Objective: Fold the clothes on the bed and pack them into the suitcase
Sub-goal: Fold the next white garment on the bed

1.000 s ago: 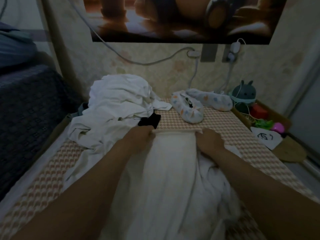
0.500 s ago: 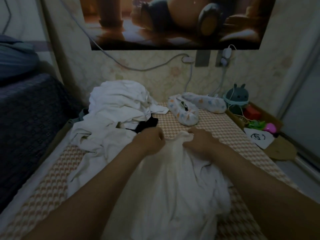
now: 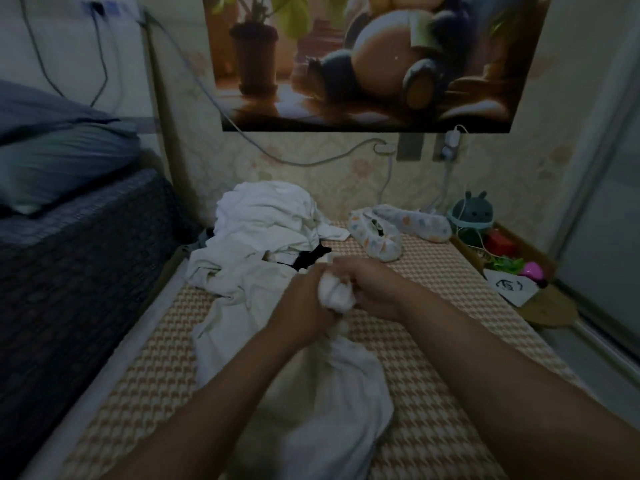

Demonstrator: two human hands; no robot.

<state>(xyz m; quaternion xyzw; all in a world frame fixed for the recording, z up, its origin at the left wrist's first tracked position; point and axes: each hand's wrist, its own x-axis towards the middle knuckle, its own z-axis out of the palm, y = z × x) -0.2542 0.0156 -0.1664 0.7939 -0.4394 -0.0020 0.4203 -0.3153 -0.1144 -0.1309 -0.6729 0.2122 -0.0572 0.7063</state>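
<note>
A white garment lies bunched on the checked bed cover, running from the bottom of the view up to my hands. My left hand and my right hand meet at its far end, and both grip the gathered cloth into a tight wad between them. Behind them a pile of white clothes with a black piece sits at the left of the bed. No suitcase is in view.
Two patterned slippers lie at the far end of the bed. A box with toys and a paper sheet stands at the right. A dark sofa borders the left side. Cables hang on the wall behind.
My hands came together from a spread hold on the garment's far edge and bunched it up. The garment has gone from flat to gathered. The camera tilted upward.
</note>
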